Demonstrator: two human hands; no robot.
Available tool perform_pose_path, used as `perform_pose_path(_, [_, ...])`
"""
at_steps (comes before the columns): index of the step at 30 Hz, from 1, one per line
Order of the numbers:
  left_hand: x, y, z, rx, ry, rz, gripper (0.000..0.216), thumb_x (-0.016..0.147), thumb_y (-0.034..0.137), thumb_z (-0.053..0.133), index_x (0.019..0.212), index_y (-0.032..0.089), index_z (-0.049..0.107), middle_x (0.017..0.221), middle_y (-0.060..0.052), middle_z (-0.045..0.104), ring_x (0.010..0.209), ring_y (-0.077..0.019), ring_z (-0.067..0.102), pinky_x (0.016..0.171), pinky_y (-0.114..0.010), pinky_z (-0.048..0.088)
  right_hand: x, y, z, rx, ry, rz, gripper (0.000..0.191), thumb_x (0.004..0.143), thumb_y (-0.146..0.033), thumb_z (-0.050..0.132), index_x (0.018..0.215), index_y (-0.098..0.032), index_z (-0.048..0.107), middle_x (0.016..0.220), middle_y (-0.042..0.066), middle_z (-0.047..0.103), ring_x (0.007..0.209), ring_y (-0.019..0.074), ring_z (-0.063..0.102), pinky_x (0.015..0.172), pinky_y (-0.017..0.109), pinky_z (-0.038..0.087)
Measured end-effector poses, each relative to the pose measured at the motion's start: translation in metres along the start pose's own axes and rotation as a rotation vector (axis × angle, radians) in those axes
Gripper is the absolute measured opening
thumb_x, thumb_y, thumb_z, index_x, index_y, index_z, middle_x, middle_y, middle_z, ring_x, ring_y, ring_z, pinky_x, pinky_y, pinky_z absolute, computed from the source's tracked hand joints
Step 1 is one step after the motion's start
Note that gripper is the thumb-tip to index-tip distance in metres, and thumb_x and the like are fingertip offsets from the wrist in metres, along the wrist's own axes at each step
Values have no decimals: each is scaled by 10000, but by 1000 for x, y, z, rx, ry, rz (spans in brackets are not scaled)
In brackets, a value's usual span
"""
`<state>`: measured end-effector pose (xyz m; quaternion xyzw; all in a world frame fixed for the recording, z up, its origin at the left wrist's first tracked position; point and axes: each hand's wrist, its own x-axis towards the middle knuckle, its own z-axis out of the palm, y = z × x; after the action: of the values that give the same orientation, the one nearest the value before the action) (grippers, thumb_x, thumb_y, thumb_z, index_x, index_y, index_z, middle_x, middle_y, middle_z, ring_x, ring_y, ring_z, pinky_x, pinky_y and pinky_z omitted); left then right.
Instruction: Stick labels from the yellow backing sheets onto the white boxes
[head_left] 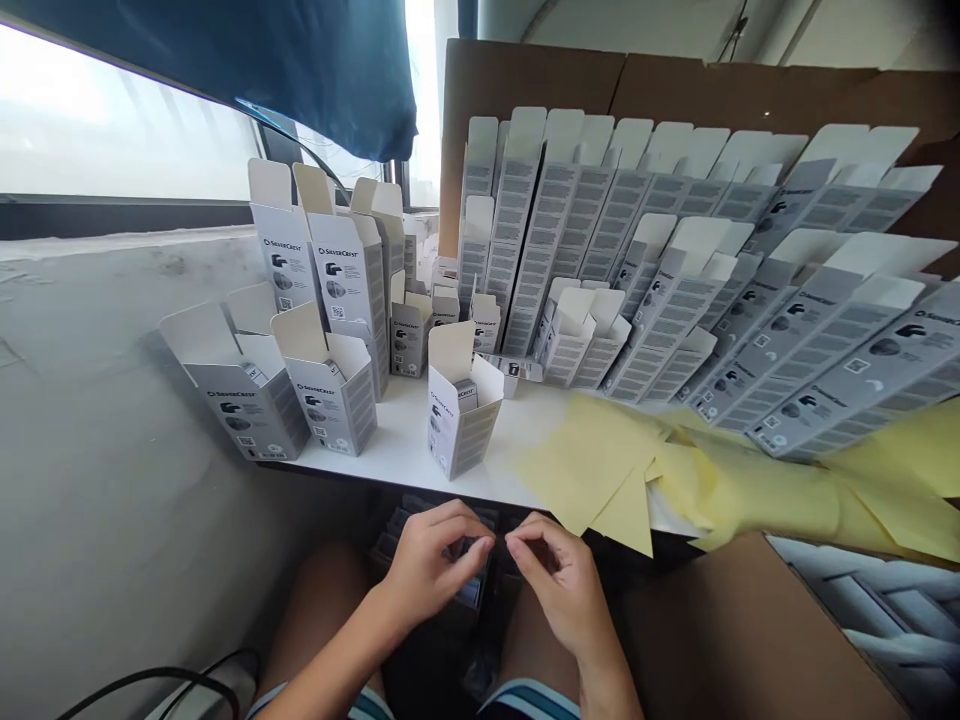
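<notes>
Small dark parts (469, 560) are being pinched between both hands over the lap, below the bench (390, 450) edge: left hand (427, 570) and right hand (559, 585), each grip closed on one. What they are cannot be told. Nearest open carton (461, 420) is being left unfilled. Yellow sheets (600, 470) are lying beside it. Further back, flat cartons (675, 290) are being kept stacked; most work apparently remaining.

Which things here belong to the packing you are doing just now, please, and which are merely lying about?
In hand:
- left hand and right hand, pinching a small dark item over the lap
- open box nearest the table edge
- yellow sheets

Lying about:
- blue curtain
- black cable
- brown carton
</notes>
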<state>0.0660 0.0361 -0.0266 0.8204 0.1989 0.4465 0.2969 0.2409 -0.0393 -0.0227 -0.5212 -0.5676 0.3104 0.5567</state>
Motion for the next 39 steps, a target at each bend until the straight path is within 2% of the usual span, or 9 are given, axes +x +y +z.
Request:
perform_pose_path(3, [1, -14, -1, 29, 230, 63, 249, 889, 284, 736, 1114, 207, 661, 962, -60, 678, 736, -144, 632, 634, -236, 520, -2, 1, -13, -3, 119, -56, 188, 926, -349, 653, 799, -214, 687, 737, 5, 567, 679, 152, 531, 600, 252, 418])
perform_pose_path(6, [18, -39, -7, 222, 524, 3, 739, 780, 327, 837, 1400, 222, 448, 1358, -167, 517, 1244, -306, 553, 985, -441, 516, -3, 6, -20, 24, 313, -109, 165, 921, -331, 665, 803, -217, 674, 706, -9, 541, 640, 140, 499, 576, 246, 410])
perform_pose_path(9, [40, -66, -14, 239, 366, -175, 1104, 715, 341, 864, 1555, 198, 163, 1557, -241, 306, 1471, -397, 318, 1174, -589, 319, -5, 17, -16, 37, 386, -117, 150, 927, -325, 658, 821, -219, 668, 742, -2, 561, 662, 142, 511, 584, 244, 425])
perform_pose_path(15, [46, -64, -17, 5, 140, -274, 997, 875, 311, 669, 1578, 294, -38, 1584, -209, 299, 1236, -300, 592, 957, -493, 560, -7, 29, 4, 115, 307, -175, 106, 949, -280, 622, 870, -234, 676, 1101, 74, 691, 1022, 204, 649, 808, 293, 526])
perform_pose_path(18, [36, -27, -19, -61, 88, -198, 703, 984, 364, 548, 1569, 358, 158, 1697, -108, -62, 1485, -352, 332, 946, -425, 579, -8, 16, 13, 207, 250, -223, 94, 951, -251, 615, 875, -255, 670, 1337, 75, 659, 1257, 249, 592, 1031, 411, 484])
perform_pose_path(22, [29, 21, -32, -130, -12, -189, 424, 1014, 445, 513, 1419, 322, 483, 1703, 5, -101, 1566, -363, -87, 1072, -433, 512, -12, -7, 21, 317, 184, -225, 99, 958, -235, 602, 900, -266, 676, 1510, 64, 537, 1443, 294, 436, 1166, 532, 373])
perform_pose_path(28, [24, 36, -51, -182, -141, -187, 659, 750, 379, 871, 1324, 319, 551, 1699, -12, -73, 1553, -424, 96, 987, -409, 584, -15, -26, 24, 334, 225, -261, 114, 969, -201, 567, 897, -245, 643, 1433, 101, 597, 1332, 300, 556, 1027, 513, 521])
perform_pose_path(33, [23, 37, -51, -182, -66, -189, 539, 761, 278, 865, 1236, 288, 610, 1690, -47, 23, 1488, -402, 323, 955, -398, 604, -5, -41, 14, -204, 516, -676, 277, 874, -19, 617, 1045, -219, 702, 880, 52, 621, 834, 192, 610, 697, 355, 543])
perform_pose_path(39, [25, 40, -52, -185, -41, -220, 550, 749, 263, 864, 1237, 280, 611, 1678, -57, 98, 1523, -414, 225, 875, -359, 630, 11, -61, 3, -642, 271, -1082, 282, 844, -7, 662, 1101, -118, 695, 768, 60, 623, 732, 186, 564, 623, 350, 521])
